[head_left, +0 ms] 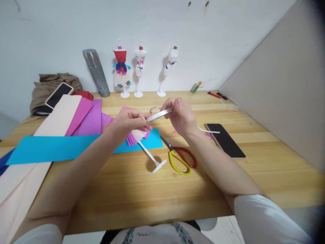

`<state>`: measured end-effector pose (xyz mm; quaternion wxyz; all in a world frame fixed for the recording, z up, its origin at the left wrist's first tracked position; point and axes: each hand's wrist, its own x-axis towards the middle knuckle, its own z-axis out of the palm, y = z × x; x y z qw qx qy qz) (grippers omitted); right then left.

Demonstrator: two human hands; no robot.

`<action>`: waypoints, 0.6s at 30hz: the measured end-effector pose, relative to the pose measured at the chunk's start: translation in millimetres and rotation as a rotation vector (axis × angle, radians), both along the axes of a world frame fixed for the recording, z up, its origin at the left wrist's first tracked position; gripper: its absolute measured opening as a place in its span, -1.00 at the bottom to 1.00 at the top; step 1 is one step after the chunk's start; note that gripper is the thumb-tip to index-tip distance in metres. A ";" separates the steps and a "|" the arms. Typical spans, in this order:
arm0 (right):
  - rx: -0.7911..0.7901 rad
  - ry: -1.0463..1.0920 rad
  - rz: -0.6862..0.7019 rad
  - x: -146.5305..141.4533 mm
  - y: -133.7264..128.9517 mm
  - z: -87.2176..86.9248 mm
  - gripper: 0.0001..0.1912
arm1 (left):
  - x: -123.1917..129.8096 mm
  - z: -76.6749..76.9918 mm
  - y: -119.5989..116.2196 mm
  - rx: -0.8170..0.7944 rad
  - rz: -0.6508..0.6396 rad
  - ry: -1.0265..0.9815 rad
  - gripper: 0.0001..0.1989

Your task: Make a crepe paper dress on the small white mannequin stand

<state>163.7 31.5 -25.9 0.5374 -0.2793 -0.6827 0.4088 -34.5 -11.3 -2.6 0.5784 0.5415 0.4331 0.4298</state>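
A narrow white strip (159, 115), like ribbon or tape, stretches between my hands above the table. My left hand (130, 122) pinches its lower left end. At the upper right end, my right hand (179, 115) has its fingers closed on it, and a thin white tail (209, 130) shows beyond the wrist. Below my left hand lies a small mannequin on a white stand (149, 154), dressed in pleated pink and purple paper (135, 136); its upper part is hidden. Scissors (179, 156) with one red and one yellow handle rest beside it. A ring-shaped roll (155, 109) sits behind the strip, partly covered.
Blue paper (50, 149) and pink and purple sheets (87, 118) cover the left side. Three mannequins (140, 61) stand along the wall near a grey flask (96, 73). A dark phone (224, 139) lies right; another phone (59, 95) leans on brown cloth (57, 81).
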 end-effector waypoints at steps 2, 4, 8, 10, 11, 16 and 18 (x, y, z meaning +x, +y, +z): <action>-0.044 -0.015 0.047 -1.1 1.4 -0.1 -0.42 | -0.8 -0.2 0.6 0.000 0.011 -0.015 -0.89; -0.083 -0.037 0.085 -0.5 3.9 -0.1 -0.43 | -1.6 -0.2 1.5 -0.002 0.034 -0.022 -0.91; -0.073 -0.066 -0.054 10.1 13.2 4.8 -0.42 | -4.2 3.9 3.5 -0.058 0.114 -0.049 -0.87; -0.087 -0.072 -0.189 21.2 18.3 9.4 -0.51 | -7.3 8.6 4.1 -0.074 0.157 -0.049 -0.82; -0.121 -0.086 -0.225 27.7 19.6 11.5 -0.58 | -9.2 11.3 4.3 -0.072 0.183 -0.043 -0.80; -0.335 -0.746 0.115 54.2 -1.9 6.1 -0.81 | -18.1 21.7 4.9 -0.031 0.281 -0.006 -0.76; -0.173 -1.059 0.150 57.5 -22.5 -6.9 -0.84 | -19.1 22.8 5.4 -0.034 0.292 -0.008 -0.73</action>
